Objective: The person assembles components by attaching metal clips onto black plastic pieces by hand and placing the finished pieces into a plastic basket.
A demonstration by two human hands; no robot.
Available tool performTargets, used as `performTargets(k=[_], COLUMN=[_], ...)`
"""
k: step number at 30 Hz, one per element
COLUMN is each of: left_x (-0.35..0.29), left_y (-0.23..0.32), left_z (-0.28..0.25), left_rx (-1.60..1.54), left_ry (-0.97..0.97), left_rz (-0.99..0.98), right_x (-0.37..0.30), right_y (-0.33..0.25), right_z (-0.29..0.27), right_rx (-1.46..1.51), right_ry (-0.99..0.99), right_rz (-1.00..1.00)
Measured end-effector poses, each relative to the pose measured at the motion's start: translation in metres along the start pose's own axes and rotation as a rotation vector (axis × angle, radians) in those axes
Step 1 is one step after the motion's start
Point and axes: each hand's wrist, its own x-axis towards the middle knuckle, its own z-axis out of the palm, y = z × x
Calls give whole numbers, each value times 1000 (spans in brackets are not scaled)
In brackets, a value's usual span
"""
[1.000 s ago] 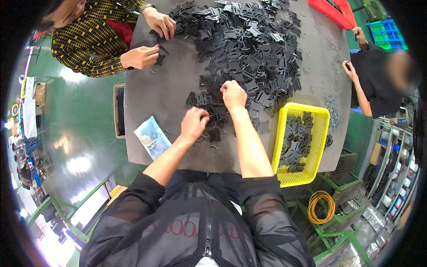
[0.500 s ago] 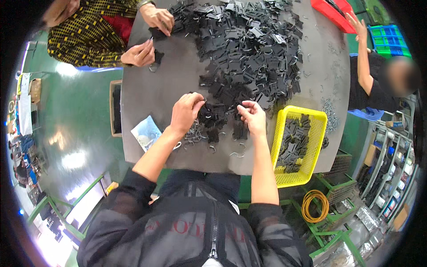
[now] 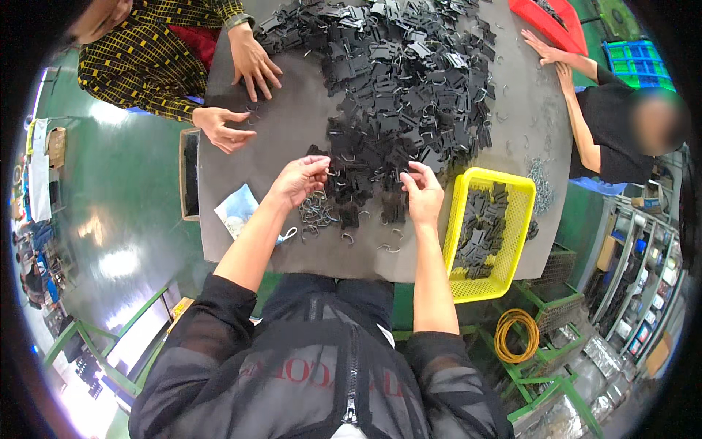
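My left hand [image 3: 301, 181] is closed in a pinch on a small curved metal hook [image 3: 332, 173], at the near left edge of a heap of flat black pieces [image 3: 409, 80]. My right hand [image 3: 424, 196] is at the heap's near right, thumb and forefinger bent toward each other. Anything between those fingertips is lost against the black pieces behind. Between my hands lie more black pieces [image 3: 349, 214]. Close by my left wrist is a small pile of metal hooks [image 3: 316, 212], and a few loose hooks [image 3: 389, 249] lie near the table's front edge.
To my right stands a yellow basket [image 3: 504, 282] of black pieces. A blue-and-white packet [image 3: 238, 208] lies left. One co-worker's hands [image 3: 252, 66] are at the far left; another's hands [image 3: 545, 50] rest near a red tray [image 3: 563, 29]. More metal hooks [image 3: 540, 186] lie beyond the basket.
My left hand has turned, and the hook in its fingertips now shows. My right hand has shifted slightly right. The left co-worker's fingers have spread; the right co-worker's raised hand has come down.
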Motion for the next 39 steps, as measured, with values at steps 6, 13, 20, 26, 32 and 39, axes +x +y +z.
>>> performTargets(k=[6, 13, 20, 26, 32, 39], left_x=[11, 5, 8, 15, 10, -15], left_y=[-20, -31, -34, -61, -43, -19], left_z=[11, 10, -12, 9, 33, 42], left_rx=[413, 0, -343, 1063, 886, 1082], left_ry=[211, 274, 97, 491, 432, 373], left_rz=[550, 190, -80, 643, 764, 885], right_x=[-18, -23, -26, -30, -28, -33], right_y=[-19, -10, 10, 8, -11, -2], right_z=[-5, -18, -13, 44, 43, 25], right_rx=[-478, 146, 479, -458, -388, -433], right_ry=[53, -30, -76, -110, -31, -72], right_rz=[-412, 404, 605, 12, -55, -103])
